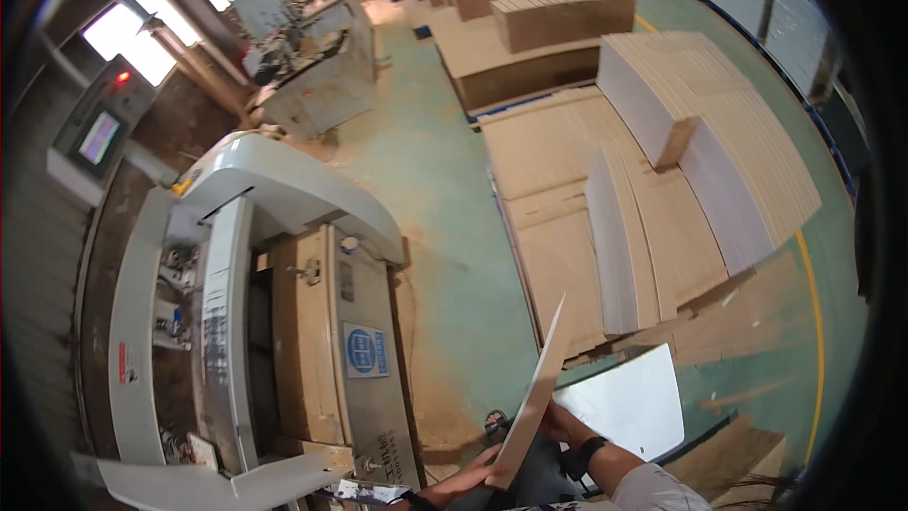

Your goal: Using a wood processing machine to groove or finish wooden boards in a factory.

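A narrow flat wood-fibre board (532, 396) stands tilted on edge in front of me at the bottom, its pointed-looking upper end leaning right. My left hand (475, 476) is closed on its lower left edge. My right hand (565, 425), with a dark band on the wrist, grips the board from the right side; its fingers are partly hidden behind the board. Just right of that hand lies a white panel (636, 399) with rounded corners.
A grey-white machine (312, 180) with a wooden-topped bed (307, 341) fills the left, its control screen (98, 138) above. Stacked boards (705, 76) stand on a cardboard-covered pallet (539, 170) at right. More stacks (565, 14) sit behind. Green floor (426, 161) runs between.
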Action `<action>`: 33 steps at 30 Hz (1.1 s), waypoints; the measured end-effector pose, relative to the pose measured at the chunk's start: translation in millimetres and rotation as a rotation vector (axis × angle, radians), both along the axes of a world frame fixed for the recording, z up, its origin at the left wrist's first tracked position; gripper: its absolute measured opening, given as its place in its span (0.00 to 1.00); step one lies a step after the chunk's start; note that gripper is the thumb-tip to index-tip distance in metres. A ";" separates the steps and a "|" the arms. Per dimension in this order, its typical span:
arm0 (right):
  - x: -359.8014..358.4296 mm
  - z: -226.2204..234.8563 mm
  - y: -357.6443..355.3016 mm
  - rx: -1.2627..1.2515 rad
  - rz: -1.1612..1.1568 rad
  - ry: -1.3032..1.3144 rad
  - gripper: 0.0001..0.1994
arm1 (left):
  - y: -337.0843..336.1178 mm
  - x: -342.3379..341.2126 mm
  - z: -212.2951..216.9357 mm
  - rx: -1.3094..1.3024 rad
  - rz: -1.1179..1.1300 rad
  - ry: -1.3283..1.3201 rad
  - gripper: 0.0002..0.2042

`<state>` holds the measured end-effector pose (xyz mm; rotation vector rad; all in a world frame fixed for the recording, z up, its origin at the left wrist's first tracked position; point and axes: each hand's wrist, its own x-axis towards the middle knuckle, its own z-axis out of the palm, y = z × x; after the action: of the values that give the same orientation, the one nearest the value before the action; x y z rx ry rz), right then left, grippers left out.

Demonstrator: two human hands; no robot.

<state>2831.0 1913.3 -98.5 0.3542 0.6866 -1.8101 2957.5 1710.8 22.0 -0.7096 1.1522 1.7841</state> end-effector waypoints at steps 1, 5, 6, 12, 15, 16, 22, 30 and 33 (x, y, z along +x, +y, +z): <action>5.2 14.6 -2.6 -0.147 0.016 0.024 0.26 | -8.0 7.5 18.1 0.028 0.014 0.031 0.40; -3.2 56.0 -36.7 -0.029 0.210 0.067 0.29 | -35.3 43.6 89.6 -0.129 -0.045 0.241 0.39; -8.6 63.9 -47.2 -0.104 0.248 0.073 0.29 | -39.6 51.7 107.9 -0.138 0.002 0.204 0.40; -5.2 140.1 -123.3 -0.413 0.592 0.108 0.25 | -65.3 130.7 227.1 -0.054 0.227 0.306 0.44; 21.4 200.5 -166.9 -0.463 0.727 0.188 0.27 | -74.9 183.0 278.5 -0.185 0.291 0.305 0.44; 31.5 220.2 -180.8 -0.464 0.782 0.223 0.29 | -75.6 199.9 295.8 -0.325 0.328 0.362 0.43; 129.2 328.0 -271.6 -0.628 0.894 0.367 0.30 | -77.3 300.6 436.5 -1.190 0.361 0.565 0.33; 297.9 462.7 -386.6 -0.754 0.964 0.461 0.25 | -80.2 402.0 537.8 -2.308 0.175 0.217 0.13; 360.6 508.0 -425.7 -0.843 0.994 0.463 0.27 | -105.1 446.4 565.1 -2.474 0.163 0.067 0.13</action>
<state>3191.5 1487.5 409.5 -0.8588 0.2450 -1.0419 3404.0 1605.7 587.2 -1.8380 2.9300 -0.6053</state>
